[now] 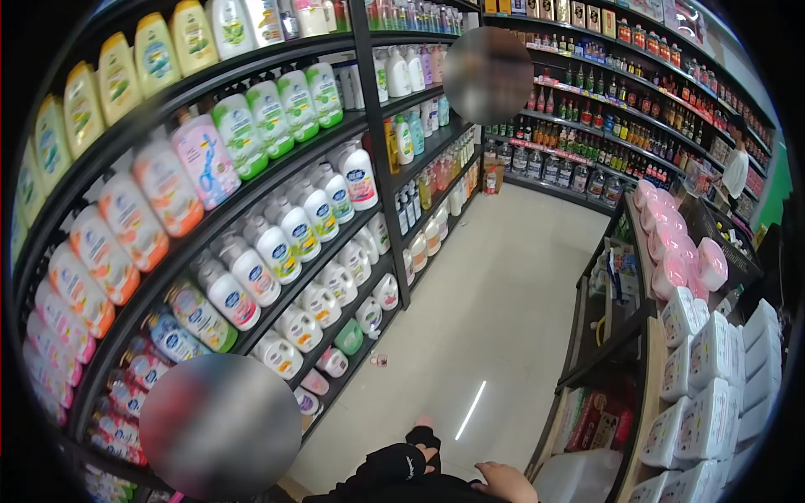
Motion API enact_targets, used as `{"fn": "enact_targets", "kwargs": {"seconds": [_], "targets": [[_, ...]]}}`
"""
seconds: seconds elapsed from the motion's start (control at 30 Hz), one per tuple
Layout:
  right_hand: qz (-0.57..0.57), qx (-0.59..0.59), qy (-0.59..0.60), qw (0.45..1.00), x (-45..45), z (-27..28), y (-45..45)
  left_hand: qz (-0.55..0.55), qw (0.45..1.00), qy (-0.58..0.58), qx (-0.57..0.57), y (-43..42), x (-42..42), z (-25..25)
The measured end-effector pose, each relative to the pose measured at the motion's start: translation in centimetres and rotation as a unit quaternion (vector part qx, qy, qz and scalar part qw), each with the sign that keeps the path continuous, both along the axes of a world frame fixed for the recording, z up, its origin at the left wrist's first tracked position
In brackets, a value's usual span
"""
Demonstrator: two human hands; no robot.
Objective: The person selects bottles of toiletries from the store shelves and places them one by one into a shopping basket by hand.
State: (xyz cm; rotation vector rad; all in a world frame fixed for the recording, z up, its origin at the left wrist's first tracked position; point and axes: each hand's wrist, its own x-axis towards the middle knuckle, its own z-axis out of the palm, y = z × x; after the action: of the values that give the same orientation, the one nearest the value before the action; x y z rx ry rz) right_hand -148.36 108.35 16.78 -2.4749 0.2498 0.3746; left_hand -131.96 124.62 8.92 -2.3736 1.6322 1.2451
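My right hand (507, 484) shows at the bottom edge, beside my dark clothing (390, 469). Its visible fingers are apart, with nothing between them, and it hangs over the floor near the low shelf on the right. I cannot make out my left hand; a blurred round patch hides the lower left. Left of me, a black shelf holds white pump bottles (293, 225), orange-and-white bottles (163, 186), green-and-white bottles (267, 117) and yellow bottles (153, 54). Neither hand visibly touches these.
The pale tiled floor (495, 268) runs between the shelves. On the right, a shelf unit carries pink wrapped rolls (671, 243) and white packs (700, 394). Rows of sauce bottles (587, 80) line the far wall. A person (736, 168) stands at the far right.
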Motion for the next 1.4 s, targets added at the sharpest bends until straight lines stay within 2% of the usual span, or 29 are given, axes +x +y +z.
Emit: {"fn": "enact_targets", "kwargs": {"seconds": [0.17,0.2,0.23,0.3,0.33,0.37,0.43,0.47,0.53,0.63,0.7,0.8,0.83,0.93,1.03,1.1,1.13,1.2,1.33,1.4], "targets": [[-0.001,0.021,0.035,0.999,9.3,2.8,-2.5,-0.026,0.999,-0.018,-0.004,-4.3,9.1,0.8],[0.019,0.029,-0.011,0.999,11.2,2.5,-3.2,0.003,0.999,0.016,0.045,-5.4,11.1,1.2],[0.040,0.037,-0.057,0.997,13.1,2.2,-3.9,0.005,0.999,0.019,0.045,-5.7,12.7,1.5],[0.066,0.030,-0.093,0.993,17.4,2.4,-5.0,0.089,0.996,-0.031,-0.007,-5.8,16.5,1.9],[0.088,0.022,-0.130,0.987,19.6,2.5,-5.6,0.093,0.994,-0.047,-0.035,-5.9,18.3,1.8],[0.087,0.027,-0.133,0.987,21.8,2.3,-6.3,0.092,0.994,-0.050,-0.030,-6.1,19.8,1.8],[0.192,0.042,-0.144,0.970,25.4,2.4,-7.2,0.109,0.992,-0.067,0.020,-6.6,22.1,2.8],[0.187,0.048,-0.146,0.970,26.7,2.7,-7.7,0.104,0.992,-0.068,0.027,-6.9,23.2,2.7],[0.233,0.197,-0.095,0.948,28.9,3.6,-9.3,0.101,0.993,-0.045,0.036,-7.9,25.0,1.9],[0.207,0.203,-0.079,0.954,30.8,2.0,-13.1,0.076,0.994,-0.024,0.078,-11.5,27.7,1.0],[0.187,0.162,-0.106,0.963,31.7,0.5,-16.5,0.063,0.996,-0.023,0.067,-14.5,29.7,0.5],[0.141,0.122,-0.027,0.982,33.1,-0.3,-22.7,0.054,0.998,-0.020,0.035,-20.6,32.2,-0.9],[0.136,0.116,-0.035,0.983,33.6,-0.2,-24.9,0.038,0.999,-0.012,0.034,-22.9,33.1,-2.1],[0.056,0.055,-0.006,0.997,34.8,0.0,-31.2,-0.004,1.000,0.004,0.029,-31.2,35.7,-0.4],[0.012,0.016,-0.060,0.998,35.8,-0.3,-37.1,-0.033,0.999,0.024,0.028,-38.8,37.5,1.9],[-0.044,-0.013,-0.116,0.992,37.1,-0.4,-40.2,-0.046,0.996,0.003,-0.079,-42.7,39.0,3.2],[-0.044,-0.010,-0.114,0.992,37.8,-0.3,-41.6,-0.055,0.994,-0.008,-0.092,-44.4,40.0,3.3],[-0.029,-0.051,-0.002,0.998,39.1,1.2,-44.0,-0.051,0.995,0.002,-0.084,-46.7,41.4,3.2],[-0.039,0.008,-0.031,0.999,42.1,0.8,-47.3,-0.039,0.999,0.030,-0.014,-50.2,44.3,2.2],[-0.044,0.090,-0.047,0.994,44.2,2.0,-48.7,-0.038,0.998,0.046,0.013,-51.6,46.1,1.5]]}}
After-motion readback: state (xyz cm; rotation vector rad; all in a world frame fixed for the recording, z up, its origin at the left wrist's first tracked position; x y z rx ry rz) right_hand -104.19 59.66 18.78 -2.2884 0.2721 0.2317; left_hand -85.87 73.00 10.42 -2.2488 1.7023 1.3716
